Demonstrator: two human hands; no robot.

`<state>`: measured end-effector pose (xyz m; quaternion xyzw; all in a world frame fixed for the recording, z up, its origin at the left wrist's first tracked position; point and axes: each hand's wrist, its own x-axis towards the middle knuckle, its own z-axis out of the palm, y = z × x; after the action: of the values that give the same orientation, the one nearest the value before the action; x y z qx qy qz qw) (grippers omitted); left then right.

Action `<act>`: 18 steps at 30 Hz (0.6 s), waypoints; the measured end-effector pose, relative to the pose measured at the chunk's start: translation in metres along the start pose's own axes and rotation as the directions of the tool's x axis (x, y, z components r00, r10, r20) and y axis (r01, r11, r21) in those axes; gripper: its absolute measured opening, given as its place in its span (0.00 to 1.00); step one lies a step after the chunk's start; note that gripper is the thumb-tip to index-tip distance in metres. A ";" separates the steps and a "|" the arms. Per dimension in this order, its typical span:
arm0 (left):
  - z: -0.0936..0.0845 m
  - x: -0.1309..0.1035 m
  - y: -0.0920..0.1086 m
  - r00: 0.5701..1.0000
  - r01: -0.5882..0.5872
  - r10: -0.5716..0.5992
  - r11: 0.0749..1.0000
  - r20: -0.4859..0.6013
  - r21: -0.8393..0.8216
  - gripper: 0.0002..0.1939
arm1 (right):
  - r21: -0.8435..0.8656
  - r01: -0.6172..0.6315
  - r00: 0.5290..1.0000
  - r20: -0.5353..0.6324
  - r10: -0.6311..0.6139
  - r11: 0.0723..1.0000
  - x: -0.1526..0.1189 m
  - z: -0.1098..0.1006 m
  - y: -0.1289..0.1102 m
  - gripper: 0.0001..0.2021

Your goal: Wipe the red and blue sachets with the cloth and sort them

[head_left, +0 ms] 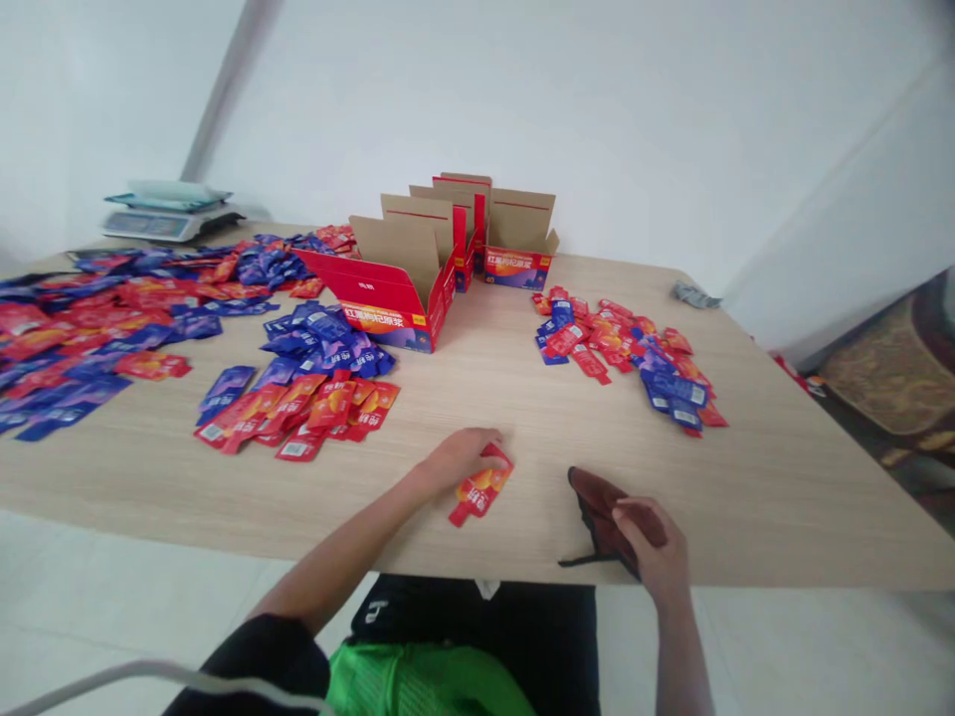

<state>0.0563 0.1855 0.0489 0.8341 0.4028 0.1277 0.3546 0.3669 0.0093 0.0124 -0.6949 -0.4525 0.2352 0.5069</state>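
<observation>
My left hand point(464, 459) is closed on the upper end of a red sachet point(484, 487) with orange fruit printed on it, just above the table. It may hold more than one sachet. My right hand point(658, 547) has its fingers curled at a dark brown item point(606, 507) with black edges and a thin black strip, near the table's front edge. It looks somewhat like sunglasses, but its kind is unclear. Left of my left hand lies a pile of red sachets point(302, 413), with blue sachets point(324, 343) behind them.
Open red cartons point(384, 323) stand in a row at the back middle, another carton point(518, 267) beside them. Mixed sachets point(616, 338) lie at the right. A large heap of sachets point(104, 318) covers the left, before a scale point(168, 221). Crumpled grey wrapping point(693, 294) lies far right.
</observation>
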 end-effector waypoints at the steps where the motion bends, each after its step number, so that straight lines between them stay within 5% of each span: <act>1: 0.007 -0.012 0.002 0.999 -0.006 0.007 1.000 -0.040 0.028 0.19 | 0.001 0.001 1.000 -0.004 -0.001 1.000 0.000 0.000 0.001 0.20; 5: 0.039 -0.079 0.008 0.952 -0.156 0.210 0.959 -0.222 0.238 0.23 | 0.017 -0.016 1.000 -0.020 0.016 1.000 0.003 0.000 0.007 0.20; 10: 0.062 -0.153 -0.005 0.918 -0.245 0.337 0.896 -0.207 0.371 0.28 | 0.071 -0.085 0.996 -0.008 0.086 0.994 0.006 -0.001 0.013 0.21; 18: 0.061 -0.168 -0.017 0.901 -0.299 0.393 0.869 -0.185 0.394 0.28 | 0.108 -0.124 0.992 -0.022 0.127 0.986 0.003 0.002 0.006 0.20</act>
<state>-0.0309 0.0350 0.0058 0.9192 0.3047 0.2224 0.1132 0.3689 0.0122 0.0064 -0.6975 -0.3874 0.2802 0.5338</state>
